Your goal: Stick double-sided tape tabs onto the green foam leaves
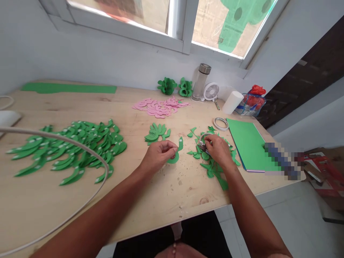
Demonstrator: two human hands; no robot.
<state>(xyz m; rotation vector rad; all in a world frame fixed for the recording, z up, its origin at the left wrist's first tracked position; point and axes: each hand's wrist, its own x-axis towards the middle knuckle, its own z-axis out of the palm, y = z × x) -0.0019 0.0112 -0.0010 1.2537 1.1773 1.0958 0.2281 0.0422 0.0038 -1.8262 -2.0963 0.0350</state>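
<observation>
Between the thumb and fingers of my left hand (163, 152) is a curved green paper piece (181, 144) with a small white patch near its tip. My right hand (215, 146) is closed over the green scraps (210, 169), its fingers at a small dark object beside a white tape roll (204, 137); the fingers partly hide that object. Just beyond my left hand sits a small pile of green cutouts (153, 133). A large heap of curved green pieces with white patches (80, 141) spreads over the left side of the table.
Pink paper cutouts (159, 107), two green paper figures (167, 86), a bottle (201, 80) and a small fan (211, 91) stand or lie toward the wall. Green sheets (251, 145) and another tape roll (221, 124) are at right. A pale cable (91, 152) arcs across the left foreground.
</observation>
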